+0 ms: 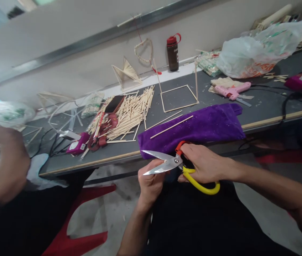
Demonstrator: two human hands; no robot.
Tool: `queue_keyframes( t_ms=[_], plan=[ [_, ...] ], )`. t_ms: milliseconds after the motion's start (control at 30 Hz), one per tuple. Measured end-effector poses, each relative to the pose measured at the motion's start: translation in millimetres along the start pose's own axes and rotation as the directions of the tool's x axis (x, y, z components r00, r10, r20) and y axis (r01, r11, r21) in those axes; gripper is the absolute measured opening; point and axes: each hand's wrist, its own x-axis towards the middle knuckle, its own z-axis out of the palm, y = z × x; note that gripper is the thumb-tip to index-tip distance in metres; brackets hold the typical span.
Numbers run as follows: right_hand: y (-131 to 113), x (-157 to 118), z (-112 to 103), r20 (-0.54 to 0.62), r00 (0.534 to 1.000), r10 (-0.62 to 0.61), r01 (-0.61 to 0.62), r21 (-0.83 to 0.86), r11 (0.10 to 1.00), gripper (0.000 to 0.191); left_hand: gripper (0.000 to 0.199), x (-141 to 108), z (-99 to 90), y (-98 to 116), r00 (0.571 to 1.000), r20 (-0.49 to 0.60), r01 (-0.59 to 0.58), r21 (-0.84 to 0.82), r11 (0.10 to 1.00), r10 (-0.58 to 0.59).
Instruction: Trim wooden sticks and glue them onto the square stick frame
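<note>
My right hand (201,161) is closed round the handles of scissors (177,161), one loop red and the other yellow. Their blades are spread apart and point left, over my left hand (151,181). That hand is closed, and a small pale tip of a wooden stick (165,161) shows at its fingers between the blades; the rest of the stick is hidden. Just beyond lies a purple cloth (209,124) with a loose wooden stick (171,127) on it. Behind the cloth stands a frame of thin sticks (180,108), with two uprights.
Left of the frame are a heap of sticks (132,121), a phone (115,104) and a magenta device (78,144). A pink glue gun (232,90), a plastic bag (258,53) and a bottle (172,53) stand farther back. Another person's arm (9,160) reaches in at left.
</note>
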Motion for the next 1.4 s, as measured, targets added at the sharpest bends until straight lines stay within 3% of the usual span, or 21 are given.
queue_keyframes(
  t_ms=[167, 300, 467, 767, 967, 1133, 1400],
  plan=[
    [-6.6, 6.3, -10.0, 0.005, 1.0, 0.02, -0.02, -0.048, 0.999, 0.036, 0.012, 9.5, 0.8, 6.6, 0.998, -0.048, 0.035, -0.083, 0.996, -0.039],
    [-6.4, 18.7, -20.2, 0.001, 0.997, 0.074, -0.074, -0.058, 0.996, 0.033, 0.025, 30.7, 4.6, 10.5, 0.994, -0.057, 0.083, -0.16, 0.984, -0.093],
    [4.0, 42.2, -30.4, 0.045, 0.977, 0.209, -0.209, -0.003, 0.978, 0.03, 0.027, 63.3, 10.0, 2.2, 0.963, 0.006, 0.259, -0.289, 0.921, -0.269],
    [1.2, 74.1, -45.4, 0.156, 0.943, 0.293, -0.3, 0.027, 0.953, 0.024, 0.023, 93.6, 14.2, -10.2, 0.936, 0.037, 0.343, -0.32, 0.883, -0.349],
    [-3.8, 90.3, -52.1, 0.204, 0.914, 0.352, -0.356, -0.015, 0.934, 0.024, 0.023, 104.5, 15.5, -27.2, 0.936, 0.038, 0.343, -0.322, 0.882, -0.35],
    [6.4, 99.0, -47.5, 0.193, 0.907, 0.374, -0.371, -0.051, 0.927, 0.025, 0.024, 102.7, 16.8, -37.3, 0.941, 0.006, 0.321, -0.324, 0.89, -0.338],
    [17.3, 100.3, -46.4, 0.189, 0.905, 0.382, -0.394, 0.026, 0.919, 0.019, 0.038, 100.1, 18.2, -35.9, 0.956, -0.014, 0.273, -0.327, 0.905, -0.294]
  ],
)
